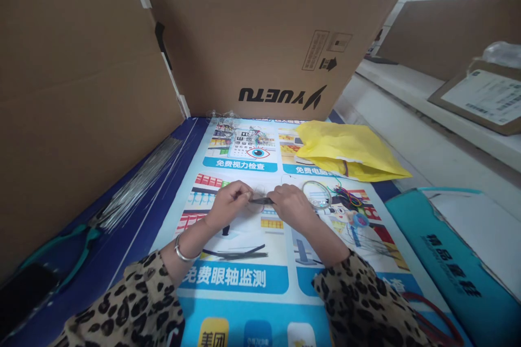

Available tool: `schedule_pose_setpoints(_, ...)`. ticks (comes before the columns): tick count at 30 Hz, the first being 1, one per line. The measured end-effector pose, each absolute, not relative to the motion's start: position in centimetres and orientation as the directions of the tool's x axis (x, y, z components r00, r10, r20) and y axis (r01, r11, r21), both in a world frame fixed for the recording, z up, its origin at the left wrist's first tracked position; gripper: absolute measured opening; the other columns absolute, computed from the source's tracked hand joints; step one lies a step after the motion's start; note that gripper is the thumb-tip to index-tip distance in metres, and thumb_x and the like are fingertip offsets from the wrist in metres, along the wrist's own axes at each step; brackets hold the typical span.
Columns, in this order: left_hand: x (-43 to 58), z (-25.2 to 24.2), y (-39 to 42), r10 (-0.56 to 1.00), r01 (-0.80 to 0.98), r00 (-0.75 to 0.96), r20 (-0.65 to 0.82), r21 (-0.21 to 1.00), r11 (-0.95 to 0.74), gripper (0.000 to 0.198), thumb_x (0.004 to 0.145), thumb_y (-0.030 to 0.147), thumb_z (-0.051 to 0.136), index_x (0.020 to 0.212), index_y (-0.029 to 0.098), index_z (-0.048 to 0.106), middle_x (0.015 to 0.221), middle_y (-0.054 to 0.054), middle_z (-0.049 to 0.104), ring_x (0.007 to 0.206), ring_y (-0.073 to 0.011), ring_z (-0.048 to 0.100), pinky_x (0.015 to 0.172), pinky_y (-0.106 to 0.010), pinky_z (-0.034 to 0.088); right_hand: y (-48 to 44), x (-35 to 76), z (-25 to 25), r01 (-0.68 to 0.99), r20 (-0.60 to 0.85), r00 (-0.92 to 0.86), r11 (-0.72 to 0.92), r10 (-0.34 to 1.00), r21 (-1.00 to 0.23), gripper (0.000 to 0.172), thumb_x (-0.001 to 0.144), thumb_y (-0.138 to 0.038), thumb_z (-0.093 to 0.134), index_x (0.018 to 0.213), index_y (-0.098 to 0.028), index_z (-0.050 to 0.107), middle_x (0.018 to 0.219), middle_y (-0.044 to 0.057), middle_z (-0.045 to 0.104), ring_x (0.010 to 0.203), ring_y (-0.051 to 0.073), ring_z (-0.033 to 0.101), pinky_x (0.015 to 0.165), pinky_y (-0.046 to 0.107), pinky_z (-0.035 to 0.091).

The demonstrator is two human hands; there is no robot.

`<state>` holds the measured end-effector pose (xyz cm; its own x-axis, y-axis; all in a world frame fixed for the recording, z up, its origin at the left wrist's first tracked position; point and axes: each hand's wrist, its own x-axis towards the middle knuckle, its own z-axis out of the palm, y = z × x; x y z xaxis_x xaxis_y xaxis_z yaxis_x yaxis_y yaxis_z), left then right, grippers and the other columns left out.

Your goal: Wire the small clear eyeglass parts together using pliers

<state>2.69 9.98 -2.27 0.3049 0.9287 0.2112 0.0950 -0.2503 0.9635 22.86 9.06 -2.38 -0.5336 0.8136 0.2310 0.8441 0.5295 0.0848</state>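
Held piece: one slender dark strip-like piece (pixel 260 200), spanning the gap between the two sets of fingers, above the printed blue-and-white sheet (pixel 272 301). Material: cannot be told from where I stand.
Left hand (pixel 230 205): thumb and forefinger pinched together on the piece's left end.
Right hand (pixel 292 206): fingers clamped on the opposite end, which they partly cover.
Weight (judged): light; fingertip force should suffice.
Stiffness (judged): it spans the gap without visible sag, so probably fairly stiff; slipperiness and fragility uncertain.
Grip points (judged): both ends, between thumb and forefinger, leaving the middle exposed.
Hands: 2. Silver metal bangle (pixel 181 254): 1, on the left wrist.
Thin dark loose strips (pixel 244 254): at least 2, nearer the body than the fingers.
Clear round coil (pixel 319 205): 1, just right of the right fingers.
Multicoloured thin strands (pixel 350 195): 1 bunch, beyond that coil; strands uncountable.
Yellow soft pouch (pixel 345 143): 1, ahead and right of the fingers.
Straight silver wires (pixel 140 184): 1 spread bundle, well left of the fingers; wires uncountable.
Teal-handled metal pliers (pixel 93 235): 1, left of the fingers, nearer the body.
Teal cardboard box (pixel 443 249): 1, well right of the fingers.
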Motion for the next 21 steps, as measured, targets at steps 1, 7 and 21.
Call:
schedule_pose_setpoints(1,2.74,-2.39,10.1,0.954,0.034,0.267,0.136,0.988,-0.15,0.012,0.075,0.024,0.053,0.065,0.017,0.054,0.073,-0.004,0.063,0.06,-0.0121,0.055,0.059,-0.025,0.044,9.08,22.79,-2.58,0.845,0.296,-0.53,0.523,0.795,0.108,0.01,0.077,-0.016,0.052,0.08,-0.019,0.06,0.072,0.004,0.057,0.073,0.017,0.046,0.065,0.029,0.027)
schedule_pose_setpoints(7,3.03,-2.99,10.71,0.972,-0.251,0.192,-0.133,0.951,0.18,0.013,0.067,0.024,0.059,0.061,0.016,0.051,0.068,-0.004,0.065,0.056,-0.0153,0.06,0.048,-0.025,0.045,8.87,22.4,-2.78,0.857,0.536,-0.5,0.479,0.68,0.192,0.015,0.083,-0.019,0.047,0.088,-0.02,0.061,0.071,0.004,0.053,0.074,0.017,0.041,0.068,0.032,0.026)
schedule_pose_setpoints(21,3.05,-2.88,10.63,0.967,-0.226,0.225,-0.116,0.96,0.168,0.012,0.066,0.023,0.061,0.06,0.014,0.056,0.048,-0.001,0.059,0.041,-0.0089,0.05,0.044,-0.02,0.038,8.5,22.27,-2.74,0.849,0.622,-0.489,0.497,0.612,0.178,0.018,0.082,-0.016,0.048,0.093,-0.022,0.061,0.073,0.004,0.054,0.074,0.016,0.041,0.069,0.032,0.026)
